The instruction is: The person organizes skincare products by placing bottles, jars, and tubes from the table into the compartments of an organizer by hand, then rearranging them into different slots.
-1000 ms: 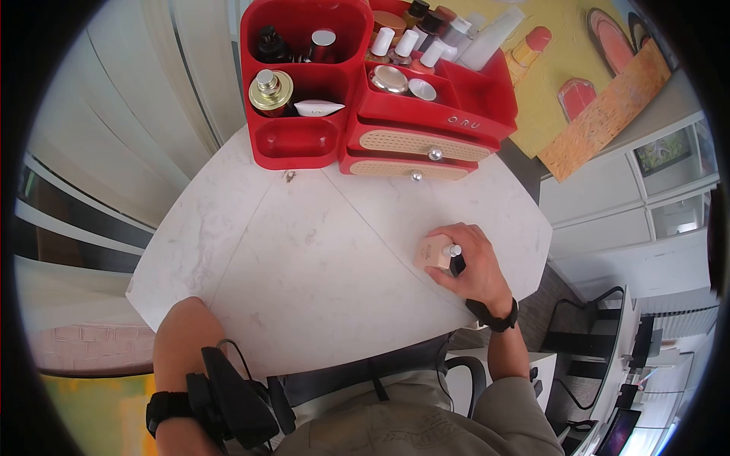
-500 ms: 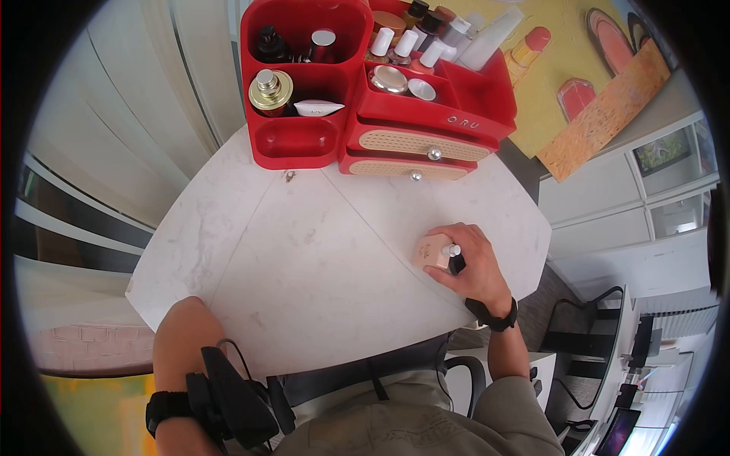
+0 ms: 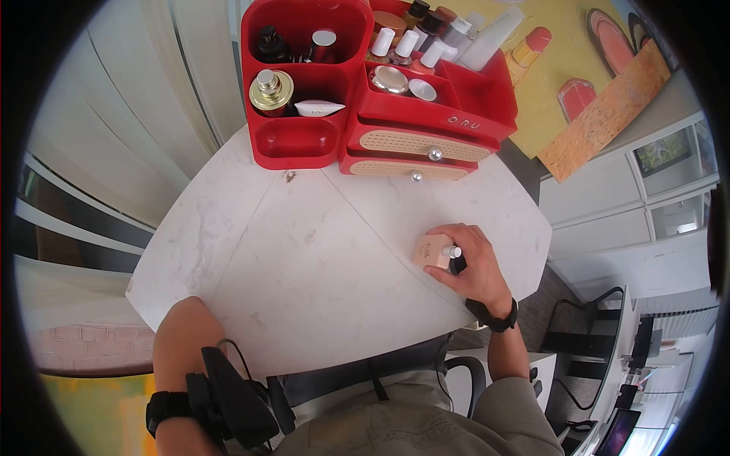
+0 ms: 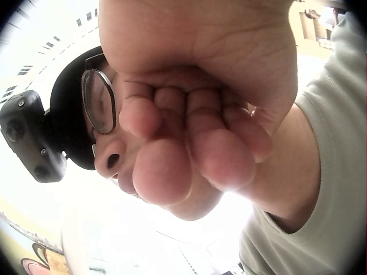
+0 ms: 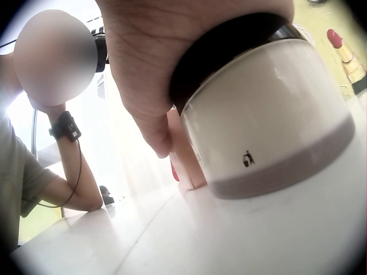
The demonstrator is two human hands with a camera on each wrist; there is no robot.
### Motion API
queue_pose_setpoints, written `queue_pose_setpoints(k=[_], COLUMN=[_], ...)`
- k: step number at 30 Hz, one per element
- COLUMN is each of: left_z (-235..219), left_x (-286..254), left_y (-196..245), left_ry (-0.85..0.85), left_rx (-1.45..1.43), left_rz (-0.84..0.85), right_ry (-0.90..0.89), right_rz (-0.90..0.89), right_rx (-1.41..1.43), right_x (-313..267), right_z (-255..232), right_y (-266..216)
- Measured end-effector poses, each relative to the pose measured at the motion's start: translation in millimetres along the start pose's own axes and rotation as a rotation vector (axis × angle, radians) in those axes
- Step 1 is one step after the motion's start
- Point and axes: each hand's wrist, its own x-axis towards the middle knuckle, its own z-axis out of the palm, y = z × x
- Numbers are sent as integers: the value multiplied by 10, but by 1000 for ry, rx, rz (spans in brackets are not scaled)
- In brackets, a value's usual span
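My right hand [image 3: 473, 262] grips a pale pink angular bottle [image 3: 432, 251] at the right of the white table, thumb on the near side and fingers on the far side. A small silver-white nozzle [image 3: 452, 251] sticks up from the bottle. In the right wrist view a white jar [image 5: 269, 120] with a black lid [image 5: 223, 51] stands below the palm, and the pink bottle [image 5: 186, 152] shows partly behind it. My left hand [image 4: 195, 126] is raised beside the person's chin, its fingers loosely bent and holding nothing; the head view shows only the left forearm.
A red cosmetics organizer [image 3: 296, 161] with two drawers stands at the back of the marble-look table [image 3: 304, 251]. It holds several bottles, a tube and compacts. The left elbow [image 3: 190, 308] rests on the table's left edge. A yellow panel with makeup shapes [image 3: 544, 106] stands behind.
The pink bottle has turned slightly in the right hand, its printed face shifting a little left. The right hand keeps its place, and the left forearm has not moved.
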Motion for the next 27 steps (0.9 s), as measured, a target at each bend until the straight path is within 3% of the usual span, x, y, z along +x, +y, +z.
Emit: queue_pose_setpoints(k=[8, 10, 27], left_z=[68, 86, 59], left_x=[-8, -6, 0], left_y=[-28, -14, -40], left_ry=[125, 177, 116], left_rx=[-99, -155, -76], left_rz=[-38, -134, -38], right_ry=[-8, -10, 10], right_rz=[5, 7, -10], right_rx=[-4, -4, -4], right_x=[7, 6, 7], right_z=[-12, -14, -4], right_y=[-21, -23, -7])
